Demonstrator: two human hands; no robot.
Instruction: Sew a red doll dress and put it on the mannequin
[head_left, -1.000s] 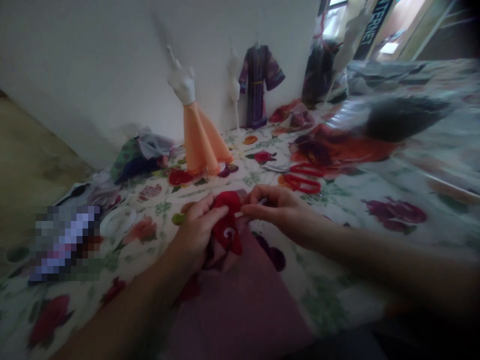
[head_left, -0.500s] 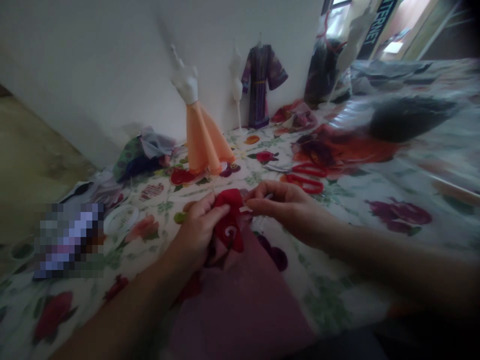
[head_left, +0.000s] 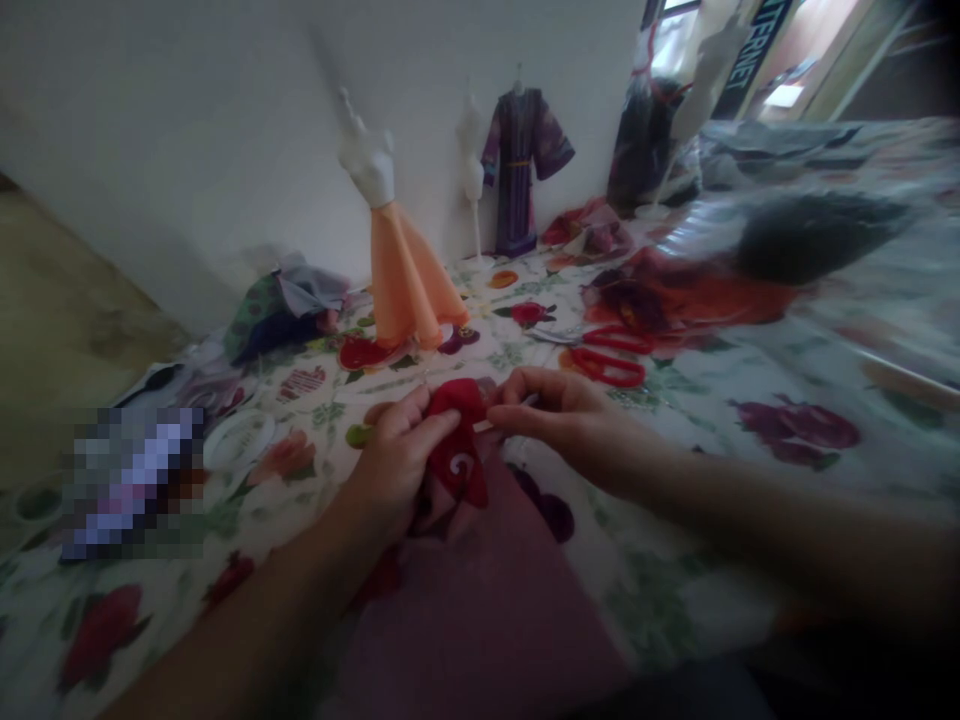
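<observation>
Red fabric (head_left: 463, 450) with a pale curl mark on it is pinched in my left hand (head_left: 409, 440), the thumb lying on top. Joined to it or lying under it, a dusty pink cloth (head_left: 487, 600) spreads down toward me. Close on the right, my right hand (head_left: 551, 410) has thumb and forefinger pressed together at the edge of the red fabric. Something small and pale shows by those fingertips, too blurred to name. Red-handled scissors (head_left: 611, 355) lie just beyond my right hand.
A small white dress form wears a peach skirt (head_left: 409, 280); behind it stands a purple robe (head_left: 517, 170) on another form. Orange-red fabric (head_left: 690, 300) and a plastic-wrapped dark bundle (head_left: 817, 235) lie at right. Cloth scraps (head_left: 289, 300) and a white ring-shaped object (head_left: 240, 440) are left.
My right fingertips have shifted very slightly at the edge of the red fabric. My left hand keeps its hold, and the view has moved a little.
</observation>
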